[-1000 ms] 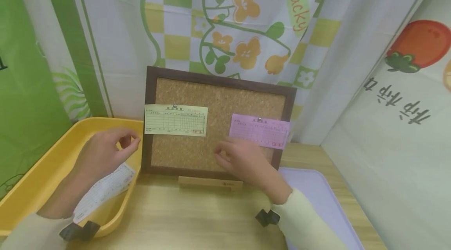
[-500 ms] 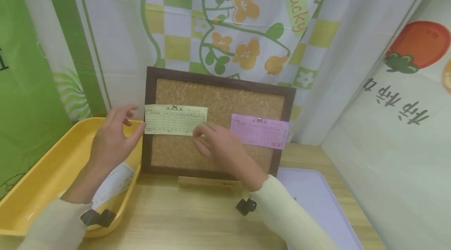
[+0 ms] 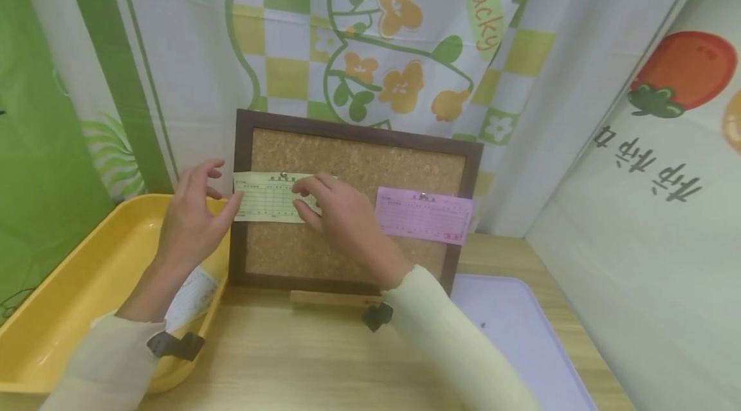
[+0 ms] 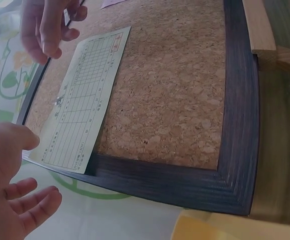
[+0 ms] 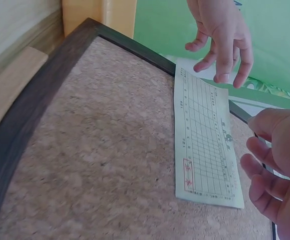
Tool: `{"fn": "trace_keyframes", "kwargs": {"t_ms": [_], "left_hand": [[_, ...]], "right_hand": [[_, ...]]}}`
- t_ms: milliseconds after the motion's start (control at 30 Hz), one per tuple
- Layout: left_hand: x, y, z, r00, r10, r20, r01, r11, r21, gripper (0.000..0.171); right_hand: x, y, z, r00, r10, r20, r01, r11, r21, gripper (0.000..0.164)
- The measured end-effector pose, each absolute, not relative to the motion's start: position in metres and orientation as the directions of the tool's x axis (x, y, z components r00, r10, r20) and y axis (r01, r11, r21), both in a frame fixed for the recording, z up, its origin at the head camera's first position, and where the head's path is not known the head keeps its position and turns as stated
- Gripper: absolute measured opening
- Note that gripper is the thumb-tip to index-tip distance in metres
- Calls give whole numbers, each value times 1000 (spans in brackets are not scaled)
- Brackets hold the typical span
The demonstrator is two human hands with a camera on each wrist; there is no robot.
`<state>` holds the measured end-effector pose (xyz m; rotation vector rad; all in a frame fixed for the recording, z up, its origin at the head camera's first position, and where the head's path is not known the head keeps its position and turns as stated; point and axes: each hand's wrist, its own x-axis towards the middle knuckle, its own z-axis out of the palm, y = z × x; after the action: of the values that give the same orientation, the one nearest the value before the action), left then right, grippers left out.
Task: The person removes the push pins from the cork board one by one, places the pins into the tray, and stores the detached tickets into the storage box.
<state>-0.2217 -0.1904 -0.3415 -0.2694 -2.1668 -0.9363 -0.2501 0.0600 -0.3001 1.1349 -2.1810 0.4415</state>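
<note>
A framed corkboard [image 3: 359,154] leans upright against the curtain. On its left side hangs a pale green printed slip [image 3: 260,199], fixed near its top edge by a small pushpin [image 5: 229,138]. My left hand [image 3: 193,224] is at the slip's left end, thumb and fingers spread, its thumb tip close to the slip's corner in the left wrist view. In front of the slip's right half is my right hand [image 3: 350,221], fingers loosely bent and apart from the thumb, with nothing between them in the right wrist view. A pink slip [image 3: 425,215] is pinned at the board's right.
A yellow bin [image 3: 130,203] with white printed paper [image 3: 193,295] inside stands left of the board. At right lies a lilac tray [image 3: 509,314] with a tiny object on it. A wooden stand [image 3: 324,298] sits under the board on the wood-grain table.
My right hand has moved left and up, from the pink slip to the green one. My left hand has risen to the green slip's left end and its fingers have spread.
</note>
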Motion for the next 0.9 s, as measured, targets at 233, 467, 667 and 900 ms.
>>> {"fn": "trace_keyframes", "kwargs": {"t_ms": [233,467,667,900], "left_hand": [[-228,-188,-340,-706,-112,699,457,682,571,51],[-234,-188,-340,-731,-97,675,466,652,598,49],[-237,-189,-339,-716,-93,692,485,648,588,45],[-239,-188,-339,-689,-91,719,512,641,572,31]], "right_hand": [[-259,49,-294,-449,-598,664,-801,599,-2,21],[-272,42,-286,-470,-585,661,-776,631,6,20],[-278,40,-286,-486,-574,659,-775,631,-22,18],[-281,36,-288,-484,-563,669,-777,628,-34,16]]}}
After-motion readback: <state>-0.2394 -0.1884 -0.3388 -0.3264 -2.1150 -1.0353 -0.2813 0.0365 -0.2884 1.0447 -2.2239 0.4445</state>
